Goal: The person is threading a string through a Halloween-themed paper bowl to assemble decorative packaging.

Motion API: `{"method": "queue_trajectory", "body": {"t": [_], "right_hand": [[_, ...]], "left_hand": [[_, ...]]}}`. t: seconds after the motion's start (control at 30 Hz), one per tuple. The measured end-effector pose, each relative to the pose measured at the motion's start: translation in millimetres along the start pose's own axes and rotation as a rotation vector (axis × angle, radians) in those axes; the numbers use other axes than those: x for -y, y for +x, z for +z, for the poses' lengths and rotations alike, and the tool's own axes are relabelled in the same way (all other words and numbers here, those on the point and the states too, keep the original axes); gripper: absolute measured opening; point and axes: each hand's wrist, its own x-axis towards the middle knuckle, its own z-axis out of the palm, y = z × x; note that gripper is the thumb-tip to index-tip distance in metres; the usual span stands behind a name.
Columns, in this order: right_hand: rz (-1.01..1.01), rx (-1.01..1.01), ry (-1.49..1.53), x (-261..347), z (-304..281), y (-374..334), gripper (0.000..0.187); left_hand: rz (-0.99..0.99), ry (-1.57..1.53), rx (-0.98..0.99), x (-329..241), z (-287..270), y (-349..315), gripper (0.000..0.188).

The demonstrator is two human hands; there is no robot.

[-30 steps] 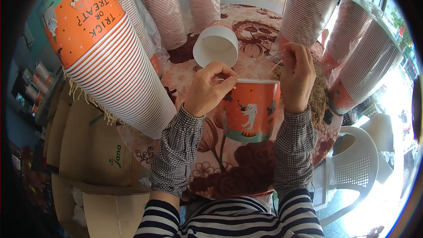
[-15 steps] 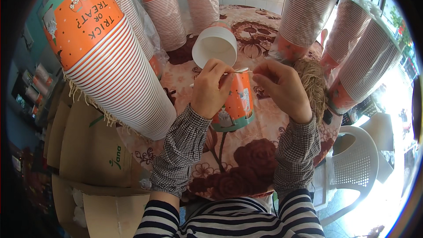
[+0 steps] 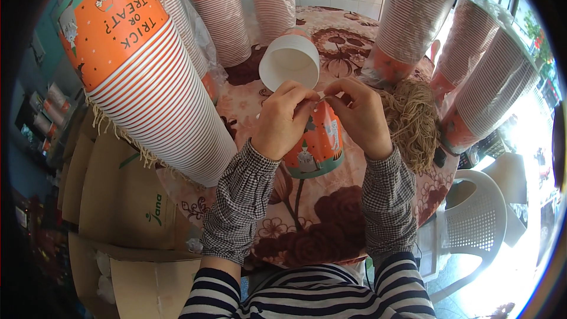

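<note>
In front of me on the table is an orange paper bucket [image 3: 316,147] with cartoon figures and a green bottom band. Its top edge is mostly covered by my fingers. Thumb and fingertips of my left hand [image 3: 286,119] pinch a thin string [image 3: 322,99] at that edge. My right hand [image 3: 361,117] meets it there, its fingers closed on the same string. Just beyond my hands lies another paper bucket [image 3: 289,68], tipped so its white inside shows. A tangled bundle of tan string [image 3: 413,127] rests to the right of my right hand.
Left of my arm leans a tall stack of nested orange buckets [image 3: 162,103]. Several plastic-wrapped stacks [image 3: 221,23] stand at the back and right. A flowered cloth [image 3: 331,218] covers the round table. Cardboard boxes [image 3: 121,201] sit lower left, a white chair [image 3: 475,224] lower right.
My right hand has moved left, so its fingertips now meet my left hand's over the bucket's top edge. My left hand has barely moved.
</note>
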Motion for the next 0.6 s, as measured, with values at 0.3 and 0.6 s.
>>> {"method": "queue_trajectory", "body": {"t": [0.3, 0.6], "right_hand": [[-0.051, -0.011, -0.017, 17.3, -0.7, -1.2, 0.012], [-0.083, -0.027, -0.1, 15.1, -0.5, -4.5, 0.011]], "left_hand": [[-0.009, -0.023, -0.03, -5.6, 4.0, -1.1, 0.017], [-0.024, -0.003, -0.041, -6.7, 5.8, -0.8, 0.016]]}}
